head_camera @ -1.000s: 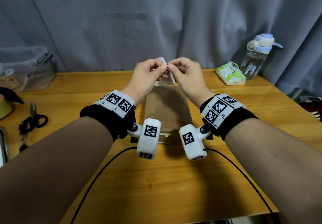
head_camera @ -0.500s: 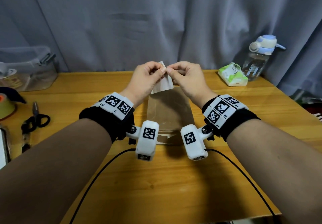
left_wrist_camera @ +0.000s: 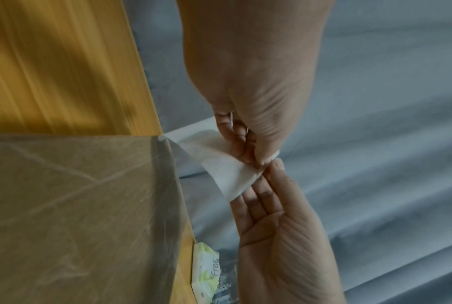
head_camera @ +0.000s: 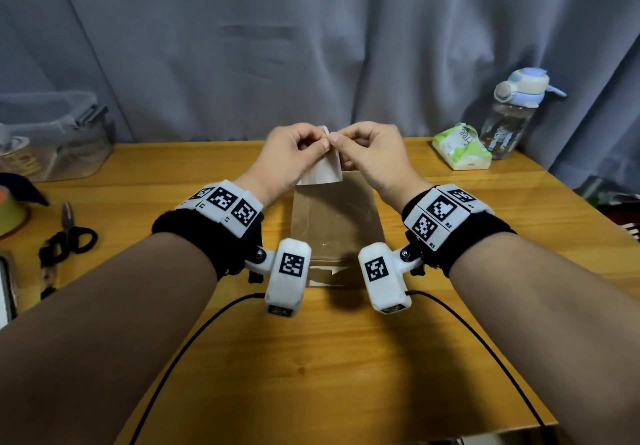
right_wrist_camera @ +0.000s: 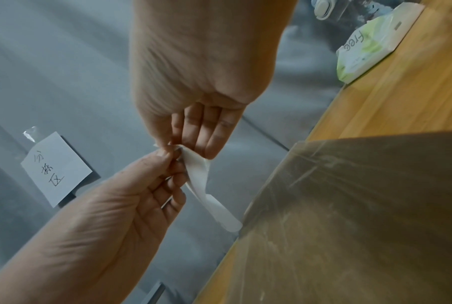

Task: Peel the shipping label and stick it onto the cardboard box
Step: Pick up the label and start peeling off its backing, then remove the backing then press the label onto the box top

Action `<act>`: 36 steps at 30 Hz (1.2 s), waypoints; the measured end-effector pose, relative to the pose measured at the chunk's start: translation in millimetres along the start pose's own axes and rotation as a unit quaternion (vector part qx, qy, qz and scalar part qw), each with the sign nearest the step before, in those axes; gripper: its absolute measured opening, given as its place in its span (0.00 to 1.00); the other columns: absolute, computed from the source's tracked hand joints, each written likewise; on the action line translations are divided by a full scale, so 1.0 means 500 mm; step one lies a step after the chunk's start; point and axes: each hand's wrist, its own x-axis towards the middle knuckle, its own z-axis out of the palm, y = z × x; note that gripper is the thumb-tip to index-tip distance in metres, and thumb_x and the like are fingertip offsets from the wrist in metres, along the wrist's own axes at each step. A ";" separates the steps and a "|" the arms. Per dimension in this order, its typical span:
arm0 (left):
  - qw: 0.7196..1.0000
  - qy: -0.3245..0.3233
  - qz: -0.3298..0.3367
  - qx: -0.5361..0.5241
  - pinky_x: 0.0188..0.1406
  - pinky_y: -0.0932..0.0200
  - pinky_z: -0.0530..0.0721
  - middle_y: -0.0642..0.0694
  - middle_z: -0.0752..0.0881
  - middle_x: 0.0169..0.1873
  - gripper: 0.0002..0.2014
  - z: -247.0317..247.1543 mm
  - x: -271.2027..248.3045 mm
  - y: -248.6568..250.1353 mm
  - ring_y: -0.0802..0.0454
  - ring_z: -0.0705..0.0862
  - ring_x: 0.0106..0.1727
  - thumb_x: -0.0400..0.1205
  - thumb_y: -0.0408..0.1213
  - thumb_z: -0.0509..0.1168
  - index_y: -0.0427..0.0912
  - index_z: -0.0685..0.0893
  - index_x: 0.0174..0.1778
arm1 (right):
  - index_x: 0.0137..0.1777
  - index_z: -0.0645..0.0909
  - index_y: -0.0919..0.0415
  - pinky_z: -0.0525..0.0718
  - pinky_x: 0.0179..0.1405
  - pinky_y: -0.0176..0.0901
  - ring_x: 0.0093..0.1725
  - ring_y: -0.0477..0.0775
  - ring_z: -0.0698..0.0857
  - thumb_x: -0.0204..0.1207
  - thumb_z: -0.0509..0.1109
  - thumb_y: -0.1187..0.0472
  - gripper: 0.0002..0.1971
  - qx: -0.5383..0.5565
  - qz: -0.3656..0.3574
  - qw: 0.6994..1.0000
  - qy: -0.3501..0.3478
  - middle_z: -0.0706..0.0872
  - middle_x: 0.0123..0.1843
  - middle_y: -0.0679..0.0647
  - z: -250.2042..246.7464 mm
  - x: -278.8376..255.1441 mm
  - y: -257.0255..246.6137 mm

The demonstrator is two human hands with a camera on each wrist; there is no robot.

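While the cardboard box (head_camera: 337, 226) lies on the table (head_camera: 346, 375) just below the grip, left hand (head_camera: 291, 157) and right hand (head_camera: 372, 154) pinch the label (head_camera: 323, 171) at its top corner, probably to split label from backing; that seam is hidden.

White label (head_camera: 322, 167) held above brown box (head_camera: 336, 223).

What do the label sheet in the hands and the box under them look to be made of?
Shipping label: thin white matte paper, judging by how it curls and lets light through; whether a glossy backing is behind it I cannot tell. Cardboard box: brown matte cardboard, its top seemingly covered with clear glossy tape or film, given the shiny streaks and wrinkles. Both the left hand and right hand pinch the label's top corner.
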 end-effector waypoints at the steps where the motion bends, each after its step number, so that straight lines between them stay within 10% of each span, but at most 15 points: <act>1: 1.000 0.000 0.002 0.007 0.46 0.65 0.78 0.41 0.84 0.39 0.04 0.001 0.002 0.000 0.57 0.80 0.40 0.80 0.31 0.65 0.35 0.84 0.43 | 0.48 0.85 0.77 0.80 0.26 0.26 0.24 0.34 0.82 0.76 0.71 0.68 0.10 0.001 0.004 1.000 0.002 0.84 0.30 0.52 0.001 0.001 0.000; 5: 0.999 0.006 -0.003 0.040 0.38 0.79 0.75 0.51 0.82 0.33 0.03 0.004 0.013 0.001 0.73 0.78 0.29 0.80 0.30 0.65 0.34 0.83 0.42 | 0.42 0.86 0.70 0.82 0.28 0.33 0.24 0.38 0.81 0.76 0.71 0.66 0.06 0.004 0.010 1.000 0.010 0.85 0.24 0.46 0.005 0.009 0.004; 13: 0.992 -0.003 0.016 0.123 0.44 0.57 0.80 0.31 0.88 0.45 0.08 0.004 0.011 0.009 0.49 0.79 0.41 0.79 0.30 0.65 0.27 0.85 0.47 | 0.46 0.84 0.72 0.82 0.26 0.34 0.22 0.37 0.79 0.77 0.71 0.66 0.07 -0.011 0.001 1.000 0.000 0.82 0.25 0.52 0.006 0.006 0.005; 24: 0.997 0.002 0.007 0.082 0.41 0.67 0.76 0.42 0.83 0.38 0.07 0.004 0.009 0.006 0.55 0.79 0.41 0.79 0.32 0.66 0.30 0.85 0.41 | 0.37 0.81 0.59 0.82 0.24 0.33 0.23 0.40 0.82 0.78 0.69 0.67 0.08 -0.018 0.002 1.000 -0.009 0.85 0.23 0.45 0.006 0.003 0.003; 29: 0.999 0.031 -0.018 0.009 0.41 0.75 0.78 0.52 0.85 0.34 0.06 0.007 0.006 0.007 0.67 0.80 0.34 0.79 0.37 0.68 0.38 0.86 0.42 | 0.41 0.82 0.60 0.87 0.40 0.56 0.38 0.55 0.84 0.77 0.69 0.65 0.04 -0.076 -0.043 0.996 0.006 0.85 0.36 0.55 0.012 0.011 0.010; 36: 0.997 0.043 -0.054 -0.038 0.50 0.62 0.81 0.49 0.86 0.35 0.05 0.011 0.009 0.012 0.57 0.83 0.41 0.79 0.35 0.67 0.39 0.87 0.41 | 0.36 0.82 0.49 0.89 0.45 0.55 0.43 0.54 0.87 0.76 0.70 0.62 0.09 -0.088 -0.041 0.995 0.008 0.86 0.36 0.49 0.007 0.013 0.009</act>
